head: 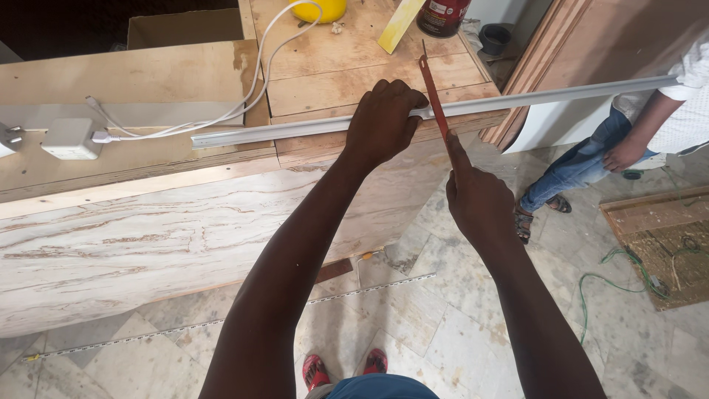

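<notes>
The left hand (382,122) clamps a long pale plastic channel strip (295,129) against the plywood bench (332,74) edge (far end held by another person); the right hand (476,196) grips a thin reddish saw blade (434,96) crossing it.

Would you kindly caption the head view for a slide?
Left hand steadies a long pale strip on plywood bench; right hand holds a red saw blade across it.

Viewpoint: a single head-worn camera, above the person's own arms.
Direction: steeply downward and forward, over the plywood bench (148,81) edge to the tiled floor (443,325).
Closeness: near, at arm's length.
Shared view: none, only one view.
</notes>
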